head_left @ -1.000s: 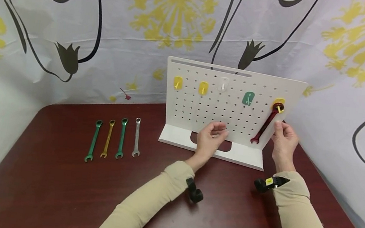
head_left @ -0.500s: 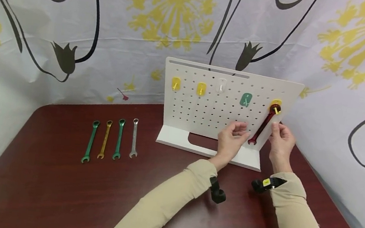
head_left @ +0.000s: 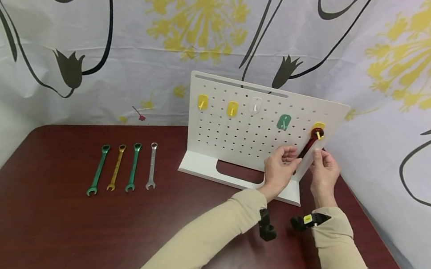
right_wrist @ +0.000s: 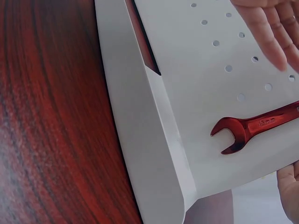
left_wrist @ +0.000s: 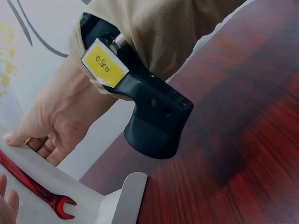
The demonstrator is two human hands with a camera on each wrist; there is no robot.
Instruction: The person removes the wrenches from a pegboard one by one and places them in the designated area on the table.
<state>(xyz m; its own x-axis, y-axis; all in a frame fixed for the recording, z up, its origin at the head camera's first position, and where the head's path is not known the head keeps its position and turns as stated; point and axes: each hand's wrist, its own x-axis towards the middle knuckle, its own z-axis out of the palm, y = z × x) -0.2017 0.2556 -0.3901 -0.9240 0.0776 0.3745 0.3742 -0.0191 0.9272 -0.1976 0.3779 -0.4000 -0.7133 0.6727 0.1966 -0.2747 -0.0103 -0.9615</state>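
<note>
A red combination wrench (head_left: 307, 147) hangs by its ring end on the rightmost yellow hook (head_left: 319, 136) of a white pegboard (head_left: 239, 139). Its open-ended jaw (right_wrist: 233, 135) points down, close to the board's foot. My left hand (head_left: 279, 168) is in front of the board just left of the wrench; its fingers (right_wrist: 268, 39) are fairly straight in the right wrist view. With my right hand (head_left: 324, 175) I grip the pegboard's right edge, the thumb (left_wrist: 16, 137) in front and the other fingers behind, as the left wrist view shows.
Two yellow hooks (head_left: 232, 109), a clear hook (head_left: 256, 105) and a green hook (head_left: 284, 122) on the board bear nothing. Left on the dark red table (head_left: 47, 221) lie two green wrenches (head_left: 133, 167), a gold wrench (head_left: 116, 167) and a silver wrench (head_left: 152, 166). Patterned cloth (head_left: 131, 30) stands behind.
My left hand has moved right along the board to beside the red wrench, now covering its lower end in the head view. My right hand stays at the board's edge. The head view has shifted slightly.
</note>
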